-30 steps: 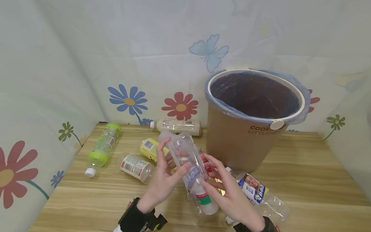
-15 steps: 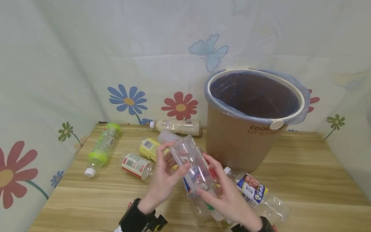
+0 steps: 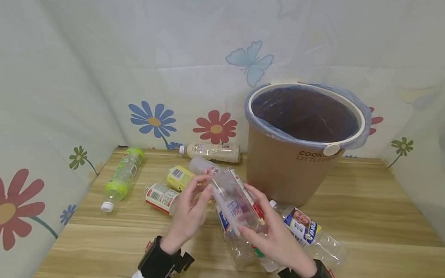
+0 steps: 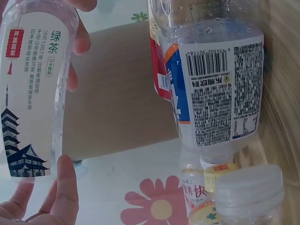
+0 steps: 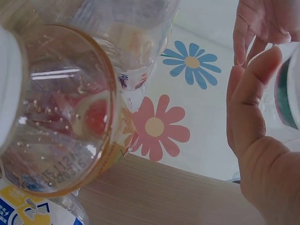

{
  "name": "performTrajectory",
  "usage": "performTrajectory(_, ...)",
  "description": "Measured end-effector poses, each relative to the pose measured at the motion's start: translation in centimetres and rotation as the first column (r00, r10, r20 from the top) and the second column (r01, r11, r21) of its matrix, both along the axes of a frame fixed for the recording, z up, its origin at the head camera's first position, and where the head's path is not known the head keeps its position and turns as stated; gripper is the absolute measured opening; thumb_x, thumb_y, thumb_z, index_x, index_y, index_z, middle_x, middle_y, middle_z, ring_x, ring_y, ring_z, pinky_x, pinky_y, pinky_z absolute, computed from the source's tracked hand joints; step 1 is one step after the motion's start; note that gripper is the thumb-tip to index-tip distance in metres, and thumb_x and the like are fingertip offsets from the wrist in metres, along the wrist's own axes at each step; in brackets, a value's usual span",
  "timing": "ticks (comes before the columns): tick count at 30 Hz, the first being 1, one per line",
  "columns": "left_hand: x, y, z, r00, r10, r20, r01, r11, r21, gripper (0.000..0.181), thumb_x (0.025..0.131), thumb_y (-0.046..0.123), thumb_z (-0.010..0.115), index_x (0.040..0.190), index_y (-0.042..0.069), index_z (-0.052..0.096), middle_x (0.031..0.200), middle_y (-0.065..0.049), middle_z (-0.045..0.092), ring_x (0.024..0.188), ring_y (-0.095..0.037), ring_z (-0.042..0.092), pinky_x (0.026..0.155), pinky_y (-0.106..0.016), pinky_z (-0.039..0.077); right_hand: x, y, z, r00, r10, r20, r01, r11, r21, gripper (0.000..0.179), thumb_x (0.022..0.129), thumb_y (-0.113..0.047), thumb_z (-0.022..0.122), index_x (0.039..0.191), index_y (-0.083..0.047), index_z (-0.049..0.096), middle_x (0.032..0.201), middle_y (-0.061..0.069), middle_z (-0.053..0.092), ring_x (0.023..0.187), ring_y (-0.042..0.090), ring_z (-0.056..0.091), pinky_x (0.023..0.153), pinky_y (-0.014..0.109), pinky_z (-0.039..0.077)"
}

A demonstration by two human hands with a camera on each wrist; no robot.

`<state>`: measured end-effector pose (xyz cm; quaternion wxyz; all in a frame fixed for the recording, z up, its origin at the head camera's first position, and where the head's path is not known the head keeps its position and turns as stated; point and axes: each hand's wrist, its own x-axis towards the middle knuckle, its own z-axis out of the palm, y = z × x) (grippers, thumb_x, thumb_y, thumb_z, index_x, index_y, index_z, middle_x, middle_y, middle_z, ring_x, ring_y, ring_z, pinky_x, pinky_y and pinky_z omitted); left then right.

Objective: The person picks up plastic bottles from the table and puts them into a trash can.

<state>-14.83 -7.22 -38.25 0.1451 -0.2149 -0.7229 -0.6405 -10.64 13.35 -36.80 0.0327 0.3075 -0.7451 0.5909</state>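
Observation:
A clear plastic bottle (image 3: 226,191) is held tilted above several other bottles on the table. In the left wrist view this bottle (image 4: 35,93) shows a pale label with a pagoda and Chinese characters. My right hand (image 3: 277,237) grips its lower part, thumb on the near side and fingers on the far side. My left hand (image 3: 186,214) is at the bottle's upper end, with fairly straight fingers; a fingertip (image 4: 65,171) touches or almost touches its side. Below lies a bottle with a blue and white barcode label (image 4: 220,93), partly covered by the held bottle in the head view.
A brown bin (image 3: 282,169) lined with a blue bag stands behind, to the right. A blue-labelled bottle (image 3: 302,226) lies by my right hand. To the left are a green bottle (image 3: 123,177), a yellow-labelled bottle (image 3: 180,178) and a cream-labelled bottle (image 3: 161,197). Another bottle (image 3: 215,152) lies at the back.
The held bottle has come down slightly and turned in my hands. My right fingers have closed round it further; my left thumb has drawn back towards its upper end.

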Motion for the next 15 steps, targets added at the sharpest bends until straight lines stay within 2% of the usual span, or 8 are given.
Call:
performTrajectory(3, 0.5, -0.1, 1.0, 1.000, 0.010, 0.002, -0.010, 1.000, -0.017, 0.025, 0.096, 0.001, 0.048, 0.119, -0.011, 0.049, 0.120, -0.028, 0.054, 0.105, -0.039, 0.058, 0.080, -0.036, 0.056, 0.1, 0.0, 0.2, 1.000, -0.011, -0.007, 0.011, 1.000, 0.024, 0.073, 0.086, 0.001, 0.064, 0.146, -0.007, 0.025, 0.132, 0.025, 0.042, 0.097, 0.045, 0.052, 0.059, 0.030, 0.058)
performTrajectory(7, 0.7, -0.1, 1.4, 0.999, 0.037, 0.008, -0.037, 0.999, -0.035, 0.026, 0.095, 0.000, 0.050, 0.118, -0.010, 0.050, 0.121, -0.027, 0.054, 0.104, -0.038, 0.058, 0.078, -0.034, 0.056, 0.1, 0.0, 0.1, 0.999, -0.041, -0.013, 0.042, 0.998, 0.053, 0.072, 0.086, -0.001, 0.065, 0.146, -0.007, 0.026, 0.135, 0.023, 0.041, 0.096, 0.041, 0.053, 0.058, 0.031, 0.057)
performTrajectory(15, 0.7, -0.2, 1.0, 0.996, 0.075, -0.040, -0.078, 0.994, -0.081, 0.027, 0.093, -0.001, 0.054, 0.120, -0.005, 0.052, 0.118, -0.019, 0.057, 0.099, -0.033, 0.059, 0.076, -0.038, 0.056, -1.0, 0.4, -2.3, 0.996, -0.085, -0.012, 0.085, 0.995, 0.047, 0.076, 0.086, -0.006, 0.067, 0.148, -0.021, 0.025, 0.132, 0.015, 0.042, 0.096, 0.031, 0.056, 0.055, 0.029, 0.057)
